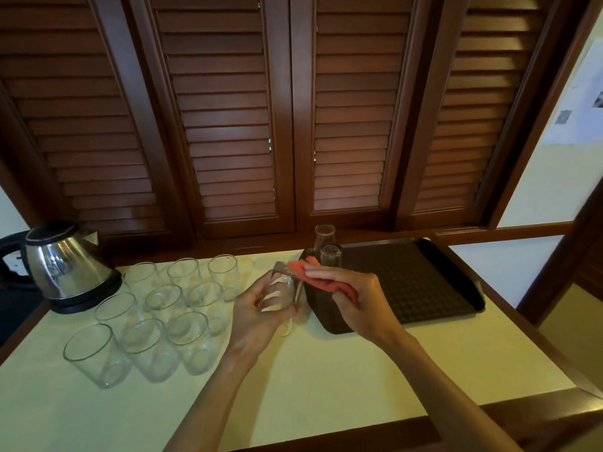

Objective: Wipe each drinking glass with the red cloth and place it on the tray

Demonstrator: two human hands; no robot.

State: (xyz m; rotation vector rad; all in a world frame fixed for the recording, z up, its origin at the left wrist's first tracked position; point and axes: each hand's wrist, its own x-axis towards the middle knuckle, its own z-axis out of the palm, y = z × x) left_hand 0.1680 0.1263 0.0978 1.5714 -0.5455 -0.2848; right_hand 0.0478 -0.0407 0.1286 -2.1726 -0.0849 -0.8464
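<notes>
A: From the head view, what is in hand?

B: The left hand (261,313) has its grip curled round a clear cylindrical drinking glass (283,295), tilted, held above the pale green bench (326,370) just left of the tray. The right hand (350,293) pinches a red cloth (321,278) against the glass's upper rim.

A: And the tray?

B: The dark brown ridged plastic tray (417,288) lies on the right of the bench. Two clear glasses already on the tray (329,247) stand at its far left corner, seemingly mouth down, one behind the other.

A: How much is left?

B: Nine unwiped clear glasses (169,308) stand upright in a cluster on the left, near a steel electric kettle (67,265). So I judge the task is early on.

A: What could go wrong?

B: The held glass is smooth and tilted, and the left fingers wrap only its lower half. A hard push from the cloth at the rim could twist it out of that hold, and it would fall on the bench or the tray's edge. Also, the two placed glasses sit just beyond the right hand's knuckles; a wide wiping stroke, or a careless reach to set this one down, might knock them over. The left forearm passes near the cluster, so a backward swing of the elbow could tip those too.
</notes>
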